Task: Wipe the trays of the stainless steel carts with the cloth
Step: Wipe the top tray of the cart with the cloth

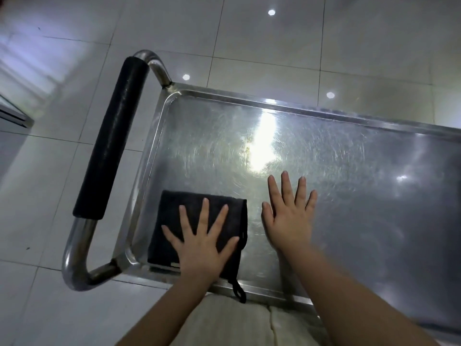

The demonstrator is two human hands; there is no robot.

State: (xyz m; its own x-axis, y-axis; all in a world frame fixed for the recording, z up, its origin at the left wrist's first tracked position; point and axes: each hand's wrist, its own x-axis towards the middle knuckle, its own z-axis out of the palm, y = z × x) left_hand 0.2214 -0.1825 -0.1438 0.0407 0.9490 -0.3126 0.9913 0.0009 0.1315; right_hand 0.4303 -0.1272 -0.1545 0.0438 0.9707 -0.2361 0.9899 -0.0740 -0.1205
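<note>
A stainless steel cart's top tray fills the middle and right of the head view, its surface scratched and glaring with reflected light. A folded dark grey cloth lies in the tray's near left corner, its hanging loop draped over the near rim. My left hand presses flat on the cloth with fingers spread. My right hand rests flat on the bare steel just right of the cloth, fingers spread and straight.
The cart's push handle, a steel tube with a black foam grip, runs along the tray's left end. White glossy floor tiles surround the cart. A dark object's edge shows at the far left.
</note>
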